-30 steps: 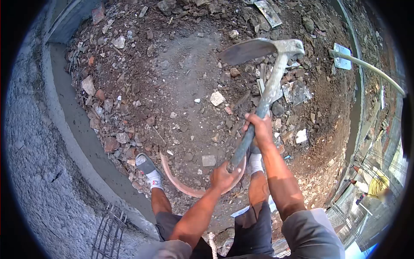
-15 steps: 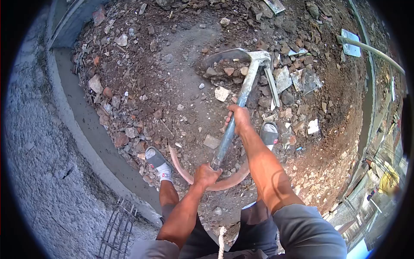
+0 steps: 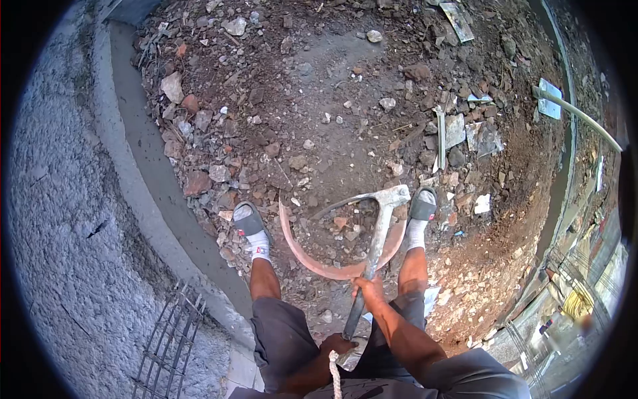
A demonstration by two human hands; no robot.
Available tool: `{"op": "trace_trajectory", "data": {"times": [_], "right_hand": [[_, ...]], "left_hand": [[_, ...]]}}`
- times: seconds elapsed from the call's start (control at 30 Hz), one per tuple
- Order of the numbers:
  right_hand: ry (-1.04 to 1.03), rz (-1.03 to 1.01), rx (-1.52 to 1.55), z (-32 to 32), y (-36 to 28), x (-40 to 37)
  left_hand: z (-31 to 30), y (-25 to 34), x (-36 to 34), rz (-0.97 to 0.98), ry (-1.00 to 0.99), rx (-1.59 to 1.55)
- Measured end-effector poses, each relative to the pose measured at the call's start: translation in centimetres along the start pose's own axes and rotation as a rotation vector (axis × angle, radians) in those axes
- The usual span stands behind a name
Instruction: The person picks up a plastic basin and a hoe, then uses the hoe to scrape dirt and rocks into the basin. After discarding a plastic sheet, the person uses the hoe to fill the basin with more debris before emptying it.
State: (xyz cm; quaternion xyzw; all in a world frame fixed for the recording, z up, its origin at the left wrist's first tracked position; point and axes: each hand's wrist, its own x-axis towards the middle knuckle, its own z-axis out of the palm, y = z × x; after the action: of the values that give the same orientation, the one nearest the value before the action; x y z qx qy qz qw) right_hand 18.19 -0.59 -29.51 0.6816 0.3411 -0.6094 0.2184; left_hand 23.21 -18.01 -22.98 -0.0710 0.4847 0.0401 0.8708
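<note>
Both my hands are wrapped round the handle of a hoe (image 3: 380,233), its head low between my feet. My right hand (image 3: 369,291) closes on the middle of the handle. Lower down, my left hand (image 3: 337,344) grips the dark end, close to my body and partly in shade. The blade points left, with stones and soil drawn up against it. A reddish curved rim (image 3: 319,268), seemingly of a shallow basin, arcs around the blade from the left to behind the handle. Whether it has a bottom cannot be made out under the dirt.
Loose rubble and soil (image 3: 332,126) spread ahead. Beside my right foot lie a light strip (image 3: 440,139) and broken tiles (image 3: 488,139). A concrete ledge (image 3: 136,166) runs on the left, with a rebar frame (image 3: 169,339) near it. A pole (image 3: 585,120) reaches in at the right.
The hoe has come back toward my body, bringing stones and soil to the reddish rim. Both hands have moved down and closer to me. The light strip stays behind on the rubble.
</note>
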Motion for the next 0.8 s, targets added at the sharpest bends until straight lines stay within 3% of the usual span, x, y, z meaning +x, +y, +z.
{"op": "trace_trajectory", "data": {"times": [0.1,0.17,0.2,0.23,0.27,0.3,0.37,0.47,0.53,0.6,0.63,0.67,0.77,0.8], "right_hand": [[0.008,-0.04,-0.033,-0.7,-1.2,-1.4],[-0.07,-0.122,-0.011,-0.4,-4.4,-2.3],[-0.078,-0.147,-0.03,0.3,-7.4,-1.6],[-0.087,-0.178,-0.049,1.1,-10.6,-0.7],[-0.024,-0.215,-0.05,2.0,-13.7,0.5],[-0.033,-0.311,-0.101,2.5,-17.0,2.5],[0.01,-0.485,-0.187,5.4,-26.3,1.9],[-0.118,-0.465,-0.281,5.4,-37.1,5.4],[-0.088,-0.479,-0.415,4.7,-41.7,7.7],[0.177,-0.78,-0.884,3.2,-43.9,10.7],[0.441,-0.825,-1.232,1.8,-44.2,13.2],[0.726,-0.827,-1.344,0.0,-43.5,14.3],[0.826,-0.93,-1.329,-9.3,-43.0,20.4],[0.966,-0.96,-1.378,-9.1,-41.2,17.6]], "left_hand": [[2.1,0.5,-1.3,0.168,0.061,-0.069],[1.0,2.4,-1.3,0.078,0.062,-0.15],[-1.2,4.1,-2.5,0.157,0.156,-0.189],[-1.7,5.1,0.6,0.19,0.349,-0.14],[-5.8,7.8,-0.9,0.356,0.23,-0.238],[-9.5,10.6,-2.5,0.374,0.269,-0.129],[-14.5,15.2,-5.0,0.672,0.403,-0.162],[-18.1,19.4,-7.6,1.017,0.435,-0.611],[-20.5,19.3,-8.3,1.114,0.757,-0.749],[-23.0,17.0,-7.1,0.916,1.033,-0.796],[-24.1,14.9,-4.1,0.842,1.024,-0.913],[-25.1,12.7,-2.1,0.752,1.051,-1.008],[-28.3,5.1,4.0,0.573,1.252,-1.01],[-28.8,3.1,5.4,0.542,1.286,-1.029]]}}
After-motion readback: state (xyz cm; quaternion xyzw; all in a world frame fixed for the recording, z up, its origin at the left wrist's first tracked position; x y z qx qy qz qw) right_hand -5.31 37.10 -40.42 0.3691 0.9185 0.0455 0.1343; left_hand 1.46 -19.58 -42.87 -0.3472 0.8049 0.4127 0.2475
